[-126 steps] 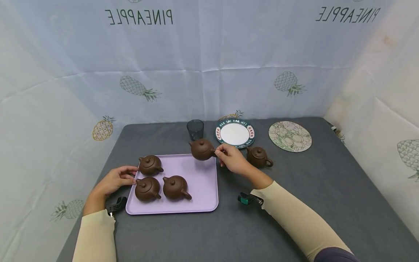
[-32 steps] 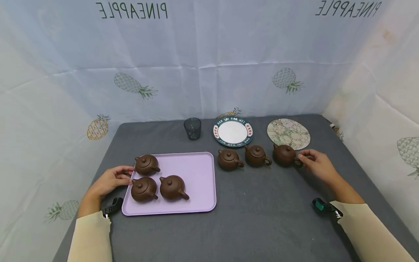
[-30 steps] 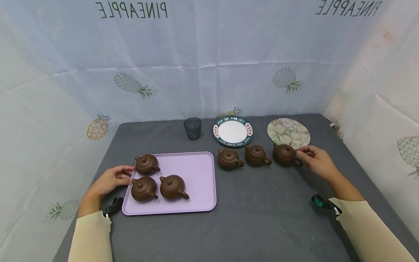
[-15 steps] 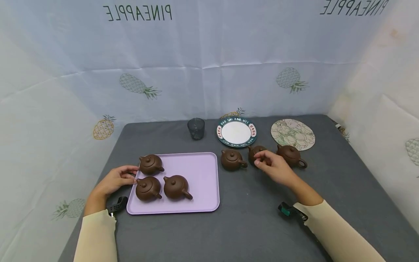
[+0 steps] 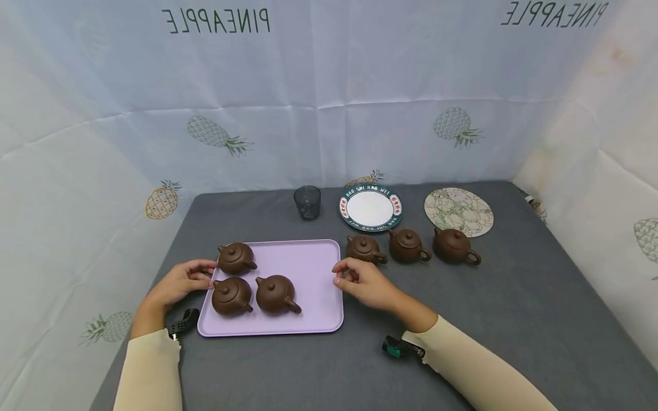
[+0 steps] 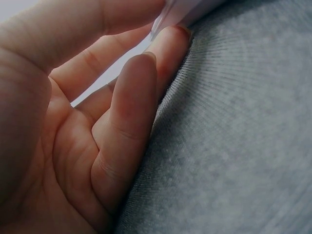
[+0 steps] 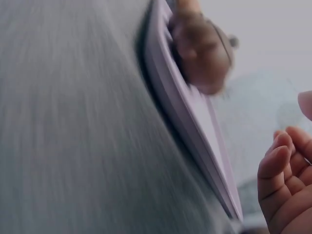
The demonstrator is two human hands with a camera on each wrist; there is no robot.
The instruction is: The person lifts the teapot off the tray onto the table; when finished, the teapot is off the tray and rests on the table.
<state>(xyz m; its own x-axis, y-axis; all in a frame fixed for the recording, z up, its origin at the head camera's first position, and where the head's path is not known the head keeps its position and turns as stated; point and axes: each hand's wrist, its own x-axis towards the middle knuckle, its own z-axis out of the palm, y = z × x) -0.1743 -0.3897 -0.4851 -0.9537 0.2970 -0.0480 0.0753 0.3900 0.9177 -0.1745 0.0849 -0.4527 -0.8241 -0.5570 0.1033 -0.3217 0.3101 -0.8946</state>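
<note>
Head view: rests the left hand (image 5: 175,283) at the left edge of the tray (image 5: 313,297), with thumb and fingertips against it. Cannot tell whether pinching that edge or only touching it. Bends the fingers of the right hand (image 5: 370,285) loosely at the tray's right edge — grips nothing, with a gap between thumb and fingers. On the tray, upright: the far-left pot (image 5: 235,258), the near-left pot (image 5: 232,297) and, just right of that, the inner pot (image 5: 275,294). Right of the tray, upright in a row on the table (image 5: 288,377), with spouts to the left: the first pot (image 5: 362,247), partly behind the right hand, the middle pot (image 5: 405,245) and the end pot (image 5: 452,244). Behind these, from left to right: a cup (image 5: 307,201), a plate (image 5: 370,208) and a round mat (image 5: 458,211).

Left wrist view: bent fingers close up, with the tips beside a pale bit of the tray at the top; grey cloth to the right.

Right wrist view: curled fingers at the right border, apart from the thumb and holding nothing — beyond them the tray's side, with a blurred brown pot on it.
</note>
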